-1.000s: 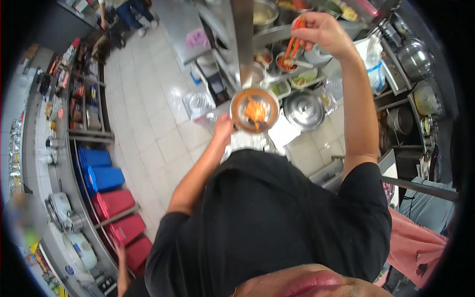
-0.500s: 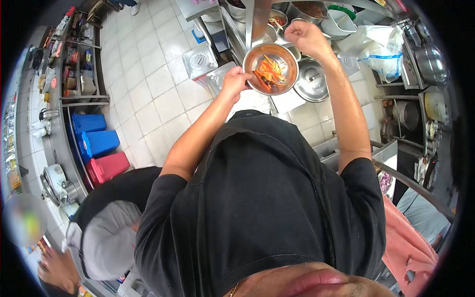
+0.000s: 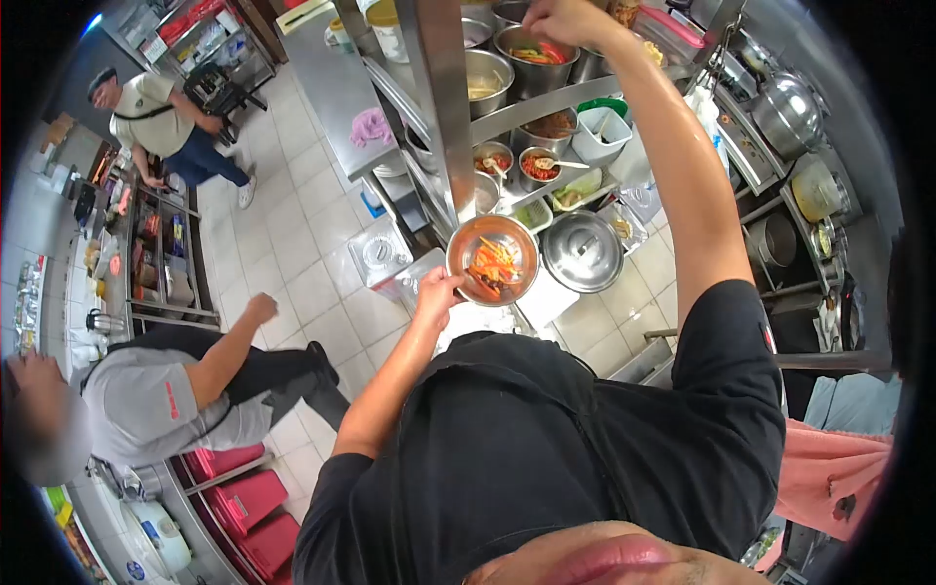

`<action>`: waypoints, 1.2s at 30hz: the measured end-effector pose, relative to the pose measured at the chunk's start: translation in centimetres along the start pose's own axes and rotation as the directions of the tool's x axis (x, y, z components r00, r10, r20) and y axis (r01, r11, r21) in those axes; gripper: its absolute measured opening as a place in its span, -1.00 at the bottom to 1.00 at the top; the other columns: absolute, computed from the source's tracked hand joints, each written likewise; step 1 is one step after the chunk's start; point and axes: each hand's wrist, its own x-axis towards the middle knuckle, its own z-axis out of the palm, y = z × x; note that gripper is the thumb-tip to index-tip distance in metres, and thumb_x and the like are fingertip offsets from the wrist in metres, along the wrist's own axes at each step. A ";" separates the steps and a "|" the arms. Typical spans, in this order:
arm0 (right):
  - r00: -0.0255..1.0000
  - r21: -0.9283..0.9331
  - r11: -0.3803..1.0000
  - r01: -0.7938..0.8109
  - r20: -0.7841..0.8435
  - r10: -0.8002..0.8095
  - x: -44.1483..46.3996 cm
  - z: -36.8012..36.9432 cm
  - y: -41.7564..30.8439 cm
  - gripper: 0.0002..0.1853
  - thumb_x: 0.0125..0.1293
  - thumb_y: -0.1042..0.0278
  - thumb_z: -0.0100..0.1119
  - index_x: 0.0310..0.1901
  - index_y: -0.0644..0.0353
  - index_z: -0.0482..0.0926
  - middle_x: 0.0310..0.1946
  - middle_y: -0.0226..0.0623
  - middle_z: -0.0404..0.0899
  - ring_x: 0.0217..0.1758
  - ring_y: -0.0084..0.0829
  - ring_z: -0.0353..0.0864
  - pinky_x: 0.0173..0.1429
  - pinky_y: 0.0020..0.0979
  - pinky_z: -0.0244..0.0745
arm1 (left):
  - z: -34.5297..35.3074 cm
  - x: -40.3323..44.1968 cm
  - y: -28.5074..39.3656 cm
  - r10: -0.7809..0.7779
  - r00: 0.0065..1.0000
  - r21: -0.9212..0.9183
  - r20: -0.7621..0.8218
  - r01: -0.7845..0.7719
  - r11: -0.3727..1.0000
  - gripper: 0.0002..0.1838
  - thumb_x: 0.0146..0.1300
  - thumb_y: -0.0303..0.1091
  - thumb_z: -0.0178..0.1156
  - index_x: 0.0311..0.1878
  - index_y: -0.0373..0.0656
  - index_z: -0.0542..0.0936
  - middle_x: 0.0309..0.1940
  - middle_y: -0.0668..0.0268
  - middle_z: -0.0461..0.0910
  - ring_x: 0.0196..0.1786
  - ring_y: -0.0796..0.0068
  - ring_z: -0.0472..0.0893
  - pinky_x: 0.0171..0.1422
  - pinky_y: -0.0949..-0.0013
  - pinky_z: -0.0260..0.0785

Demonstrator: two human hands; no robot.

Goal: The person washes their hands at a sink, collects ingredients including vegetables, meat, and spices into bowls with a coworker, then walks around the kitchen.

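Observation:
My left hand [image 3: 438, 297] grips the rim of a round metal bowl [image 3: 526, 255], thumb over the edge. Orange and yellow vegetable strips [image 3: 493, 263] and some dark pieces lie in the bowl. My right hand [image 3: 575, 19] is raised to the upper shelf at the top of the view, just above a metal pot [image 3: 512, 44] of green and red vegetables. Its fingertips are partly cut off by the frame, so their grip is unclear. Below that shelf sit two small pots of red food, the nearer-right one [image 3: 538, 169] with a light spoon across it.
A lidded metal pot [image 3: 583, 252] stands right of the bowl. A steel post [image 3: 439, 107] rises beside the shelves. At left, a co-worker in a grey shirt [image 3: 146, 405] bends by the counter; another person [image 3: 166, 112] stands farther back. Pink bins [image 3: 249, 499] sit low at left.
My right hand has moved up from the lower pots to the upper shelf. My left hand still holds the bowl. The view has shifted, showing more shelf and the far person.

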 end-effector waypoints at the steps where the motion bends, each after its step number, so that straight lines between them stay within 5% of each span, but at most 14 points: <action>1: 0.990 -0.010 0.990 0.137 0.039 -0.137 1.6 2.6 2.9 -0.85 0.07 0.44 0.22 -0.29 0.24 0.64 -0.50 -0.37 0.60 -0.48 -0.54 0.51 -0.42 -0.44 0.41 | -0.1 0.1 -0.2 0.002 1.000 -0.003 0.003 -0.002 1.000 -0.91 0.18 -0.57 0.12 -0.33 -0.20 0.41 -0.40 0.23 0.56 -0.39 0.39 0.63 -0.32 0.26 0.60; 4: 0.908 -0.228 0.970 0.085 0.419 0.019 1.4 2.6 -1.0 -0.81 -0.04 0.47 0.18 -0.33 0.28 0.60 -0.58 -0.25 0.55 -0.54 -0.40 0.51 -0.46 -0.34 0.38 | -0.5 0.1 -0.4 -0.004 1.000 -0.004 -0.001 0.004 1.000 -0.91 0.18 -0.58 0.12 -0.33 -0.20 0.41 -0.38 0.22 0.57 -0.39 0.38 0.63 -0.31 0.24 0.61; 7: 0.908 -0.089 0.996 -0.006 0.417 0.043 2.3 3.5 0.8 -0.83 -0.07 0.46 0.19 -0.37 0.27 0.59 -0.62 -0.25 0.53 -0.59 -0.43 0.50 -0.50 -0.32 0.36 | -1.2 0.1 -1.0 -0.002 1.000 -0.006 -0.022 0.002 1.000 -0.91 0.18 -0.60 0.10 -0.33 -0.19 0.41 -0.37 0.22 0.57 -0.39 0.37 0.63 -0.31 0.22 0.62; 10: 0.917 -0.077 0.985 0.152 0.383 -0.112 3.2 2.5 3.2 -0.82 -0.03 0.46 0.20 -0.33 0.28 0.60 -0.66 -0.30 0.51 -0.63 -0.49 0.47 -0.53 -0.35 0.33 | -2.3 0.1 -1.9 0.005 0.999 -0.043 -0.049 -0.007 0.999 -0.91 0.18 -0.59 0.10 -0.34 -0.19 0.41 -0.37 0.22 0.57 -0.40 0.37 0.63 -0.31 0.23 0.62; 11: 0.945 0.107 0.992 -0.065 0.325 0.027 1.9 1.8 2.3 -0.84 0.10 0.44 0.20 -0.27 0.27 0.62 -0.62 -0.38 0.54 -0.62 -0.56 0.46 -0.54 -0.42 0.33 | -2.2 -0.2 -1.9 0.005 0.997 -0.065 -0.072 -0.009 0.998 -0.88 0.16 -0.59 0.11 -0.39 -0.17 0.39 -0.42 0.25 0.53 -0.44 0.40 0.60 -0.37 0.25 0.59; 15: 0.991 0.094 0.992 -0.084 0.115 0.073 -0.5 -1.0 0.4 -0.75 0.14 0.30 0.28 -0.19 0.26 0.68 -0.51 -0.24 0.67 -0.48 -0.41 0.60 -0.32 -0.36 0.51 | -2.1 -0.6 -1.8 -0.006 0.993 -0.087 -0.117 -0.005 0.996 -0.80 0.12 -0.59 0.15 -0.49 -0.13 0.34 -0.52 0.30 0.45 -0.52 0.46 0.53 -0.48 0.29 0.55; 18: 0.974 0.393 0.893 -0.218 0.144 0.175 -0.9 -0.3 0.8 -0.81 0.26 0.35 0.22 -0.23 0.32 0.65 -0.55 -0.28 0.64 -0.50 -0.50 0.58 -0.39 -0.43 0.46 | -2.0 -0.6 -1.7 -0.021 0.993 -0.083 -0.118 0.011 0.997 -0.79 0.13 -0.58 0.16 -0.49 -0.12 0.33 -0.51 0.31 0.45 -0.52 0.47 0.53 -0.48 0.30 0.55; 21: 0.969 0.437 0.866 -0.244 0.065 0.240 -1.9 -1.2 -1.0 -0.82 0.30 0.38 0.19 -0.38 0.32 0.62 -0.60 -0.34 0.60 -0.54 -0.58 0.54 -0.46 -0.50 0.40 | -1.9 -0.2 -1.4 -0.021 0.994 -0.053 -0.107 0.015 0.998 -0.78 0.13 -0.57 0.16 -0.50 -0.11 0.33 -0.51 0.31 0.45 -0.52 0.48 0.54 -0.46 0.31 0.55; 24: 0.976 0.746 0.657 -0.107 -0.046 0.211 -2.4 -1.3 -0.4 -0.79 0.28 0.35 0.22 -0.45 0.28 0.60 -0.62 -0.38 0.57 -0.58 -0.58 0.51 -0.48 -0.50 0.40 | -1.3 0.0 -1.0 -0.015 0.996 -0.035 -0.091 0.012 0.999 -0.78 0.14 -0.57 0.16 -0.49 -0.11 0.33 -0.52 0.32 0.45 -0.51 0.49 0.54 -0.46 0.32 0.55; 25: 0.950 0.587 0.806 -0.074 -0.205 0.237 -2.2 -1.4 0.0 -0.80 0.28 0.35 0.23 -0.46 0.27 0.60 -0.62 -0.38 0.56 -0.60 -0.57 0.49 -0.50 -0.51 0.40 | -0.9 -0.2 -0.6 -0.014 0.996 -0.035 -0.086 0.011 0.999 -0.79 0.14 -0.56 0.16 -0.49 -0.12 0.34 -0.52 0.32 0.45 -0.51 0.49 0.54 -0.46 0.32 0.54; 34: 0.913 0.722 0.692 0.023 -0.298 0.280 -3.8 -2.7 -1.2 -0.84 0.27 0.39 0.20 -0.44 0.25 0.60 -0.64 -0.39 0.54 -0.64 -0.60 0.44 -0.55 -0.55 0.32 | -0.3 0.0 -0.2 -0.005 0.998 -0.016 -0.065 0.004 1.000 -0.84 0.13 -0.56 0.17 -0.47 -0.14 0.39 -0.50 0.31 0.50 -0.46 0.48 0.57 -0.45 0.36 0.51; 36: 0.965 0.754 0.657 -0.034 -0.145 0.217 -5.9 -2.4 -1.5 -0.85 0.30 0.39 0.16 -0.39 0.23 0.61 -0.63 -0.42 0.55 -0.66 -0.63 0.42 -0.56 -0.60 0.24 | 0.5 -0.8 0.7 0.004 0.996 -0.039 -0.095 -0.007 0.999 -0.92 0.14 -0.51 0.20 -0.39 -0.17 0.48 -0.47 0.33 0.54 -0.43 0.51 0.58 -0.47 0.43 0.43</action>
